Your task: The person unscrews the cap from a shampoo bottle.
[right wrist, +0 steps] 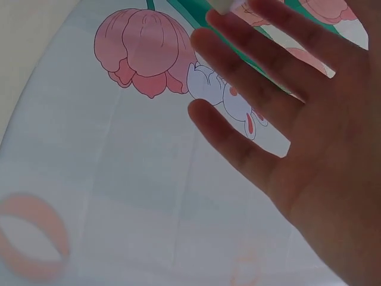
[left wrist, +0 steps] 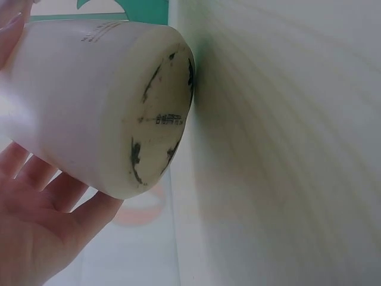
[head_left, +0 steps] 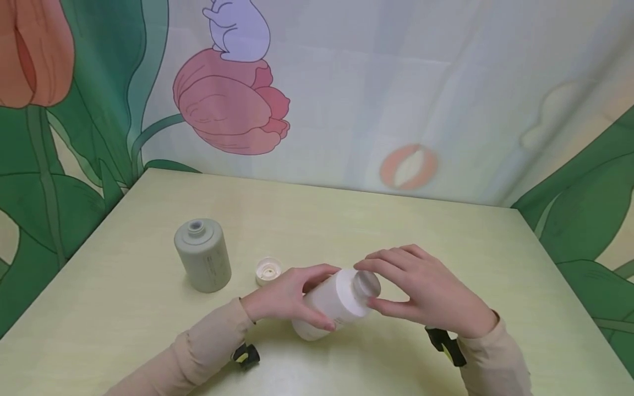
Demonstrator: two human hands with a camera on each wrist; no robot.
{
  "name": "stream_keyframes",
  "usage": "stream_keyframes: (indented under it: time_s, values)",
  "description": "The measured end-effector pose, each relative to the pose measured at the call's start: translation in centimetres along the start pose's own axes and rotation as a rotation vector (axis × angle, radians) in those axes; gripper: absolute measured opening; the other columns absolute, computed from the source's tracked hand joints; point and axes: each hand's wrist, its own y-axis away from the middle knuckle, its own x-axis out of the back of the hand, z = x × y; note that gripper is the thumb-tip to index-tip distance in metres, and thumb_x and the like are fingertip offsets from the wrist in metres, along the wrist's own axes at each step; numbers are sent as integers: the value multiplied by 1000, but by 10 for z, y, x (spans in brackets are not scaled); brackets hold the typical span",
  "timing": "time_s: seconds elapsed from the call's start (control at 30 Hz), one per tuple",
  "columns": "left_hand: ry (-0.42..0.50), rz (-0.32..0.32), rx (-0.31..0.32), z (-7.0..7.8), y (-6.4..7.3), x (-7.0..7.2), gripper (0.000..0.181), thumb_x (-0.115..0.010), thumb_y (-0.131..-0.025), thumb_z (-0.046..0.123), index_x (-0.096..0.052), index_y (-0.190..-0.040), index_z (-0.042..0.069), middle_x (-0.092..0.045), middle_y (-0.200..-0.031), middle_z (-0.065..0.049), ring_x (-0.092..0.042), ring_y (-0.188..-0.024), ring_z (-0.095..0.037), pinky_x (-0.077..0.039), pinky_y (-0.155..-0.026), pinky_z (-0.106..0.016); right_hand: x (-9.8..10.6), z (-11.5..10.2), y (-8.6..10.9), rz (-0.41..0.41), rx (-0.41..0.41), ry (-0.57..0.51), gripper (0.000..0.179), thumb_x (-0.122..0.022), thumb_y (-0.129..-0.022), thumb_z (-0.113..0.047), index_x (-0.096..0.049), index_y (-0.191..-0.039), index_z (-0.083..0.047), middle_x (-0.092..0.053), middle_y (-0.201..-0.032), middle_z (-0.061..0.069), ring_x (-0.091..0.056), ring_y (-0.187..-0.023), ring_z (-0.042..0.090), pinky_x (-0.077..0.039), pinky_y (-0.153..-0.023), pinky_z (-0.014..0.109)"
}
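A white bottle [head_left: 328,305] leans to the right, held in my left hand [head_left: 292,294] with the thumb across its front and the fingers behind. In the left wrist view its scuffed base [left wrist: 158,122] is tilted near the tabletop; whether it touches is unclear. At the bottle's upper end is a pale round cap [head_left: 367,284]. My right hand [head_left: 421,286] pinches this cap between the thumb and forefinger, while its other fingers extend. The right wrist view shows only a sliver of white at the fingertips.
A grey bottle [head_left: 204,257] with an open neck stands upright to the left. Between the two bottles lies a white cap [head_left: 268,270], its hollow side up. The pale tabletop [head_left: 342,220] ends at a printed curtain [head_left: 337,110] behind.
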Motion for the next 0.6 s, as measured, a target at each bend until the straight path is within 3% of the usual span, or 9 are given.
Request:
stream_keyframes:
  time_s: [0.17,0.27,0.4,0.6]
  values:
    - [-10,-3,1,-1,0,0,79,-87,-69,29,-49,-138,27,-65,-124,3,-63,-104,-13,-48,-90,-33,-2,0,-1,13,-22,15,34,-69,-88,-39,-64,-113,-17,-65,-101,-10,-60,-90,6,-46,-85,31]
    - [-8,-3,4,-1,0,0,79,-87,-69,29,-49,-138,29,-65,-124,3,-62,-104,-13,-48,-90,-33,-2,0,-1,13,-8,13,31,-74,-84,-32,-65,-110,-18,-64,-99,-11,-60,-89,6,-46,-82,30]
    - [-10,0,5,0,1,1,78,-88,-69,29,-49,-137,29,-66,-123,3,-63,-103,-13,-48,-90,-33,-2,0,-1,12,12,2,39,-77,-78,-24,-64,-115,-20,-64,-106,-8,-60,-96,8,-46,-80,31]
    - [-23,1,1,0,1,1,79,-88,-69,29,-49,-137,28,-66,-123,3,-63,-103,-12,-48,-90,-33,-2,-2,-1,12,-44,16,37,-71,-86,-39,-64,-115,-18,-65,-105,-10,-60,-93,6,-47,-79,29]
